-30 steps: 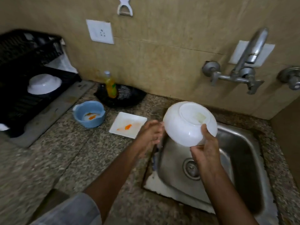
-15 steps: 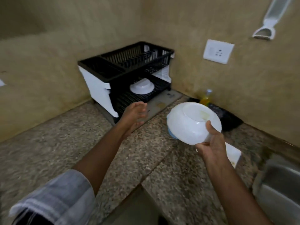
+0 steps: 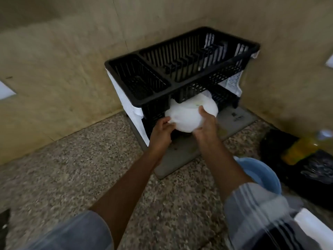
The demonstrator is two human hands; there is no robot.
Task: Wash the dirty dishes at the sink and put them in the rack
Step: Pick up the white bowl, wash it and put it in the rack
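An upside-down white bowl [image 3: 187, 118] is at the front opening of the lower shelf of the black two-tier dish rack [image 3: 180, 76]. My right hand [image 3: 205, 127] grips its right side, thumb on top. My left hand [image 3: 162, 130] holds its left edge with curled fingers. A second white bowl [image 3: 210, 103] shows behind it on the lower shelf, partly hidden. The rack's top tier holds nothing I can see.
The rack stands on a grey drain mat [image 3: 182, 152] in the counter's corner. A blue bowl [image 3: 259, 172] sits right of my right forearm. A blurred yellow soap bottle [image 3: 302, 148] and a black pan [image 3: 317, 170] lie at the far right on the granite counter [image 3: 72, 170].
I have turned from the sink to the rack. The bowl moved from mid-air in my right hand to the lower shelf opening, and my left hand has joined it on the bowl.
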